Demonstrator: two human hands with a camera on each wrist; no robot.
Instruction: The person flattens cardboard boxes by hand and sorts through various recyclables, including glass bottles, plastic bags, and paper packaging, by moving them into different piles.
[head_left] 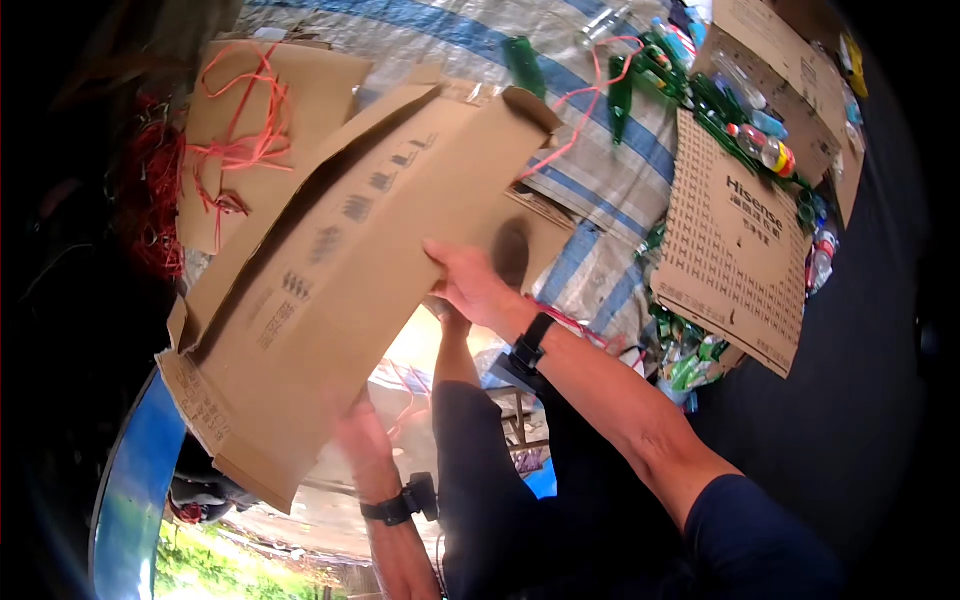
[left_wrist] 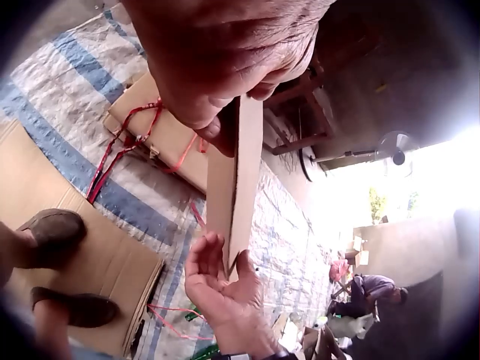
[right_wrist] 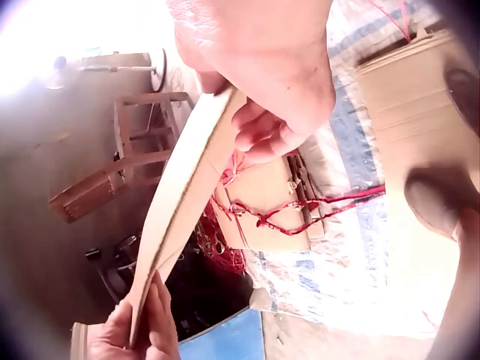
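A large flattened cardboard box (head_left: pixel 340 230) with printed handling marks and folded flaps hangs slanted in front of the person, held at its near edge by both hands. The right hand (head_left: pixel 472 284) pinches the edge with its thumb on the printed face. Lower down, the left hand (head_left: pixel 362 432), blurred in the head view, grips the same edge. In the left wrist view the cardboard (left_wrist: pixel 241 172) shows edge-on between the left hand (left_wrist: pixel 232 52) and the right hand (left_wrist: pixel 225 292). Its layers lie folded together in the right wrist view, with the left hand (right_wrist: pixel 142 322) at the far end.
A cardboard stack (head_left: pixel 225 130) with red twine (head_left: pixel 255 140) lies on a striped tarp (head_left: pixel 440 35). The feet stand on another cardboard sheet (left_wrist: pixel 112 247). Green bottles (head_left: pixel 720 105) and a printed box panel (head_left: pixel 735 240) are to the right. Another person (left_wrist: pixel 367 294) sits at the back.
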